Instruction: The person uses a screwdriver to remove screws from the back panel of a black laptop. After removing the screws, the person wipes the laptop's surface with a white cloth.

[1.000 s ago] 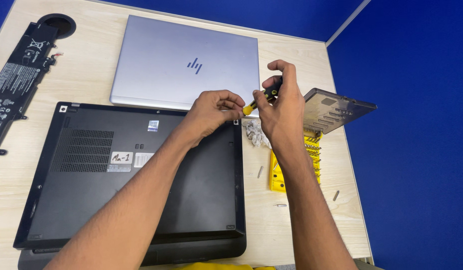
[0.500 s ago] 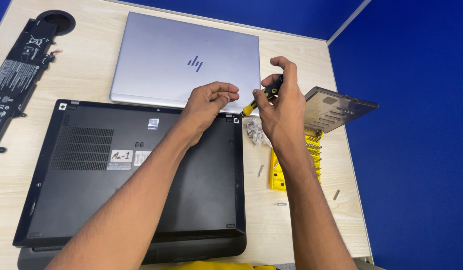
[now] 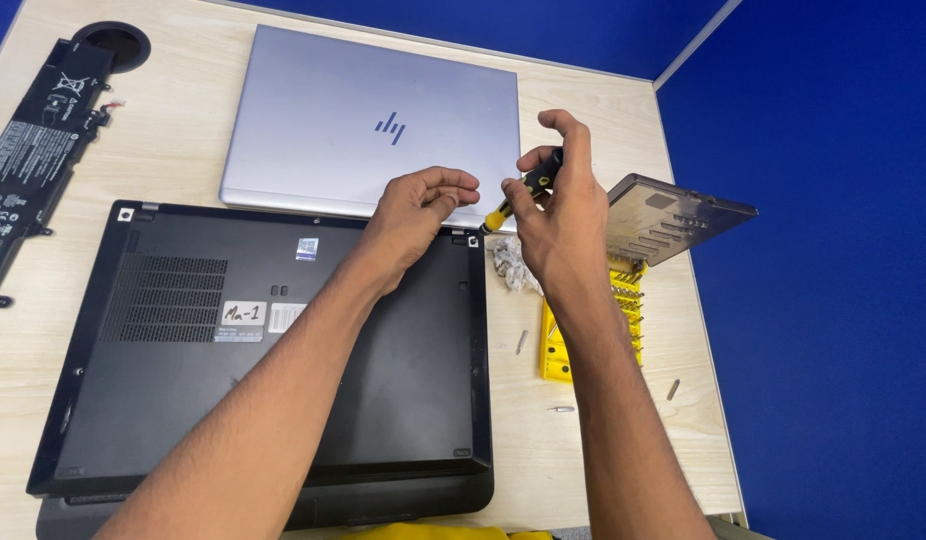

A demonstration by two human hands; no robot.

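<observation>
Screwdriver (image 3: 518,200) in right hand (image 3: 558,225)

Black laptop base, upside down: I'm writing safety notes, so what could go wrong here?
The black-and-yellow screwdriver in the right hand could slip off the corner of the black laptop base and gouge the closed silver laptop beside it. The loose small metal bits could roll off the pale wooden table.

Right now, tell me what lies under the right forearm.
Under the right forearm lies a yellow bit holder, its bit rows showing on both sides. The forearm covers its middle, so that part cannot be seen.
</observation>
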